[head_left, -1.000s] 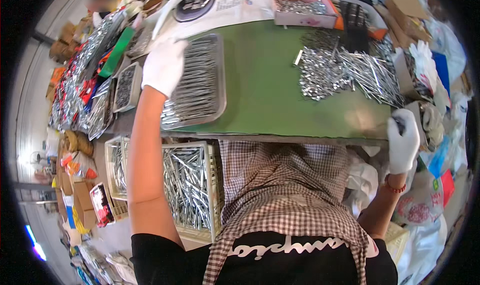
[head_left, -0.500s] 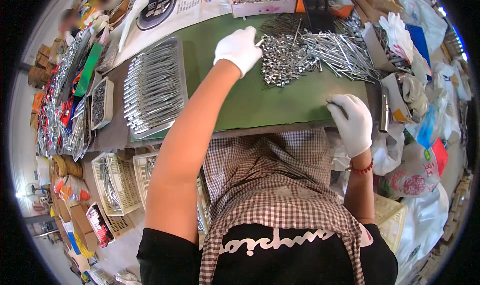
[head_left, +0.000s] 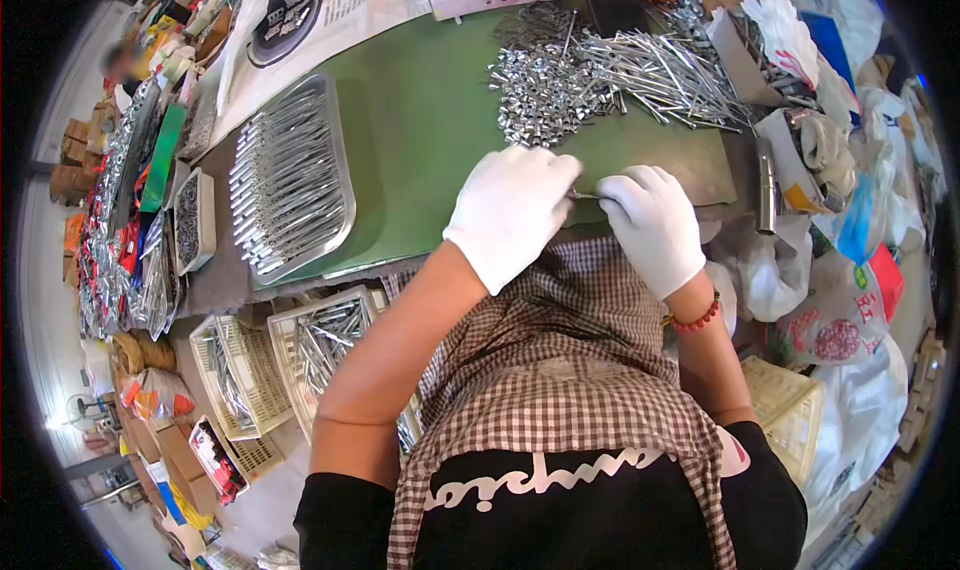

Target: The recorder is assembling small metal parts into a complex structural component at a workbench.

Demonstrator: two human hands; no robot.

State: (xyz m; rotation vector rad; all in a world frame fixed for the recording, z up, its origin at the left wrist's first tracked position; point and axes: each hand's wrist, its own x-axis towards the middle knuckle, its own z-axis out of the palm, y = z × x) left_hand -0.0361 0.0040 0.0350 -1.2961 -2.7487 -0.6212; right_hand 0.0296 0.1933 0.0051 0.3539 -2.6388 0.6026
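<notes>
Green mat (head_left: 410, 150): near edge beneath the hands, bare strip between tray and heap. White sheet (head_left: 350, 40): far left, round dark emblem, printed lettering. Tray (head_left: 344, 160): rods inside, left. Fittings heap (head_left: 545, 90): beyond the hands. Left hand (head_left: 515, 215), right hand (head_left: 655, 225): gloved, fingers curled, pinching one piece. Thin metal piece (head_left: 587, 196): between both hands' fingertips.

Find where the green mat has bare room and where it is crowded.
The green mat is bare between the tray and left hand, and in a smaller patch between the long rods and right hand. Small metal parts and rods crowd its far right.
</notes>
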